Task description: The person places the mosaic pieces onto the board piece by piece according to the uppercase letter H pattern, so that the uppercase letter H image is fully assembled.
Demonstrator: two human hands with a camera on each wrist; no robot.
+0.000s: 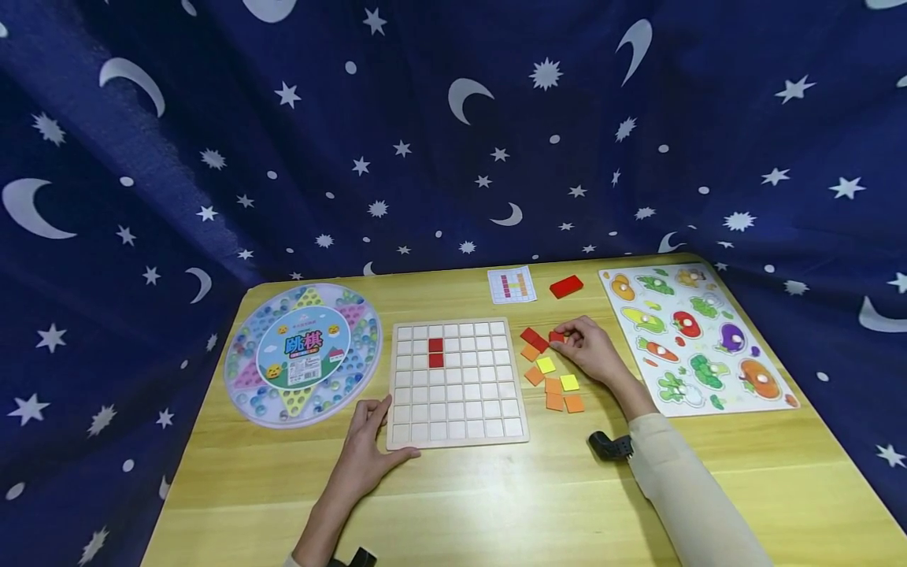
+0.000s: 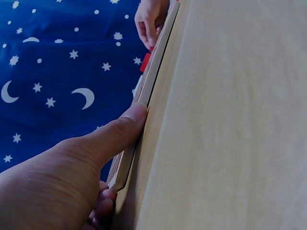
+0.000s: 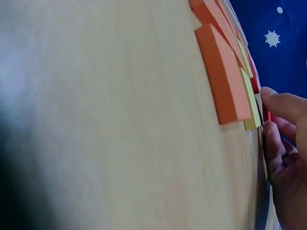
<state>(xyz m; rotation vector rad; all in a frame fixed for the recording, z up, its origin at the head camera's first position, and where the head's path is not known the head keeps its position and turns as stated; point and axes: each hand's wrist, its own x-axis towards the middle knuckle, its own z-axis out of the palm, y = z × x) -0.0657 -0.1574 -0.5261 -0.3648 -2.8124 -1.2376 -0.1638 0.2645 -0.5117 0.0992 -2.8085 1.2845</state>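
A wooden grid board lies flat with two red tiles in one column of its squares. Its near left corner is held by my left hand, thumb along the near edge and fingers at the left side; the left wrist view shows the thumb against the board's rim. My right hand pinches a red tile, which shows between thumb and fingers in the right wrist view. Beside it lie red tiles, orange tiles and yellow tiles.
A patterned card and a red block lie behind the board. At the left is a round marble game; at the right, a vegetable puzzle board. A starry blue cloth hangs behind the table.
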